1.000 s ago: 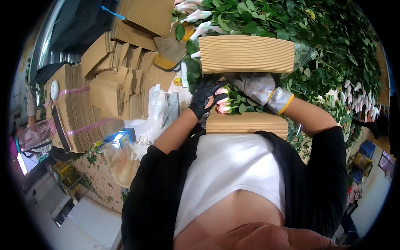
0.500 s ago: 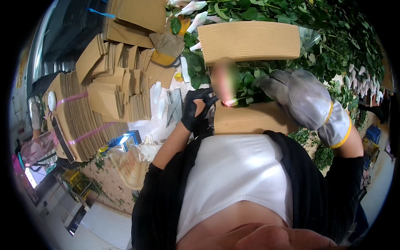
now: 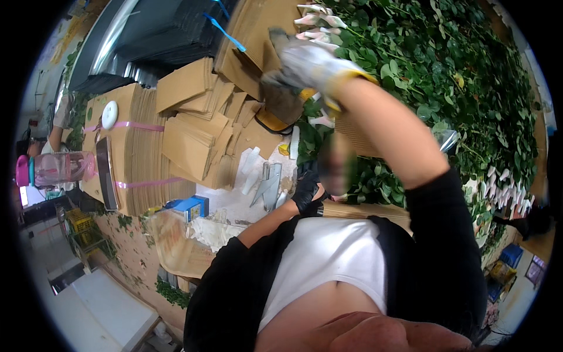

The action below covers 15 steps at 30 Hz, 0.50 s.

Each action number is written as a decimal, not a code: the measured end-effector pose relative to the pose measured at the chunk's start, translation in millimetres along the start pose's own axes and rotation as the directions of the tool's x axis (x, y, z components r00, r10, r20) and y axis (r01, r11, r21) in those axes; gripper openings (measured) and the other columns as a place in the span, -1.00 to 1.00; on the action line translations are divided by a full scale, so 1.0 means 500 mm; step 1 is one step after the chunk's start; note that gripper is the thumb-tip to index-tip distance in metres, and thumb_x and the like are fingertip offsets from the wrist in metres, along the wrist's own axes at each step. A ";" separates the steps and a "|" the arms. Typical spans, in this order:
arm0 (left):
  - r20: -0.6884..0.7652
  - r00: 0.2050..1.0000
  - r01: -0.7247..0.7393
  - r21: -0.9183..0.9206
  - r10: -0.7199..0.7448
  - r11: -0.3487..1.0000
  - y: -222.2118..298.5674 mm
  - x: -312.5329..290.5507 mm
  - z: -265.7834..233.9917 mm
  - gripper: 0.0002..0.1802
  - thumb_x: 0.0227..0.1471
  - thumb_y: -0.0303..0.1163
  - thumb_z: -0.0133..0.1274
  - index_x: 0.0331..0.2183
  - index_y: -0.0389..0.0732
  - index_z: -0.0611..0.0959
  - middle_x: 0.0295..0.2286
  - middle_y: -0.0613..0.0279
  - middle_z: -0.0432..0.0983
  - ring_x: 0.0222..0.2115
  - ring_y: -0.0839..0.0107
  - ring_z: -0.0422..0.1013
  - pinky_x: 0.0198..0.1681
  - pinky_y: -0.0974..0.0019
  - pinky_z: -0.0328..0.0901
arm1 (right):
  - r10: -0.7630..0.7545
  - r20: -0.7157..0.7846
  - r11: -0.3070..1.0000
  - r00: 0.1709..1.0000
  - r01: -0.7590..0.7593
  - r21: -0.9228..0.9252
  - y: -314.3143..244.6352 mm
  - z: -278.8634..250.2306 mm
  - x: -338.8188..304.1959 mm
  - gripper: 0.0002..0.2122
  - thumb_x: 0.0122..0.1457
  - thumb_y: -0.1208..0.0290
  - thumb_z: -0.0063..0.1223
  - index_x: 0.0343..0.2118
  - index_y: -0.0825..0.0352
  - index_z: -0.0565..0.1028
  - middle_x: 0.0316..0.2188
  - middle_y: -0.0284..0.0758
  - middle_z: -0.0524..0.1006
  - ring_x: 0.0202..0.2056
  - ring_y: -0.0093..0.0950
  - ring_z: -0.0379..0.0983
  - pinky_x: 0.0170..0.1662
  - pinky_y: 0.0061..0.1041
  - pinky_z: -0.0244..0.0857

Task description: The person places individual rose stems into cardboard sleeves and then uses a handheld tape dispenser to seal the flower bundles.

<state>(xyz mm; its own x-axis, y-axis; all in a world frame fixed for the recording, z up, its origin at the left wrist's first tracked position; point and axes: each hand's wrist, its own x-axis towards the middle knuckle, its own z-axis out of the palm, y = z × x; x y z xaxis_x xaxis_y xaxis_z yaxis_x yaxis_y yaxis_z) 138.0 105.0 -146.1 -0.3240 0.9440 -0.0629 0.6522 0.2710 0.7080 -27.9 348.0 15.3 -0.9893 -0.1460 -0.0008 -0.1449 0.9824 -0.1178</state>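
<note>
As the corrugated cardboard wrap [image 3: 369,215] holds a leafy bunch [image 3: 378,183] between its two flaps, the bunch lies with its long axis crosswise, its blurred end to the left. The left hand [image 3: 306,191] is at that end, its grip too hidden to tell; the right hand [image 3: 304,62], thumb and fingers parted wide, reaches over flat brown cardboard [image 3: 253,26].

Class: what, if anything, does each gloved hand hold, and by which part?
It cannot be told: the right hand is over cardboard sheets, its grip unclear; the left hand, beside green leaves, shows no clear grip.
</note>
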 end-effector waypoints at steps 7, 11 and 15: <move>-0.154 0.985 -0.140 -0.455 0.077 0.879 0.005 0.038 -0.023 -0.56 -0.07 -0.45 0.11 -0.05 -0.12 0.54 -0.30 0.13 0.44 -0.30 0.24 0.36 -0.27 0.25 0.25 | 0.443 -0.197 0.870 0.875 -0.473 -0.142 -0.172 -0.034 0.126 -0.68 0.13 0.22 -0.10 -0.23 0.37 0.54 -0.21 -0.09 0.54 -0.13 -0.20 0.48 -0.03 -0.28 0.32; -0.198 0.866 -0.500 -0.285 0.460 0.818 0.045 0.038 -0.157 -0.55 -0.05 -0.53 0.14 -0.05 -0.24 0.50 -0.33 0.08 0.48 -0.38 0.22 0.37 -0.31 0.25 0.27 | 0.346 -0.306 0.936 0.887 -0.304 0.177 -0.102 -0.274 -0.176 -0.67 0.13 0.24 -0.10 -0.14 0.35 0.46 -0.17 -0.12 0.52 -0.12 -0.23 0.47 -0.02 -0.32 0.32; 0.057 0.964 -0.211 -0.423 0.258 0.881 0.100 -0.027 -0.300 -0.71 0.09 -0.41 0.00 -0.13 -0.26 0.58 -0.35 0.04 0.53 -0.30 0.22 0.44 -0.22 0.26 0.31 | 0.388 -0.134 0.876 0.912 -0.320 0.360 -0.175 -0.415 -0.503 -0.64 0.14 0.26 -0.10 -0.04 0.34 0.39 -0.12 -0.14 0.49 -0.11 -0.26 0.46 -0.01 -0.36 0.31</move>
<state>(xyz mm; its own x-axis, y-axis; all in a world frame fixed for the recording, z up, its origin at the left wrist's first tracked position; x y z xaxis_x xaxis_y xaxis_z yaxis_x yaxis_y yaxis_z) 72.2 77.6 -4.5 -0.1048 0.9911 0.0818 0.3527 -0.0398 0.9349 229.7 323.0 231.9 -0.9605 0.2642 0.0869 0.1965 0.8657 -0.4604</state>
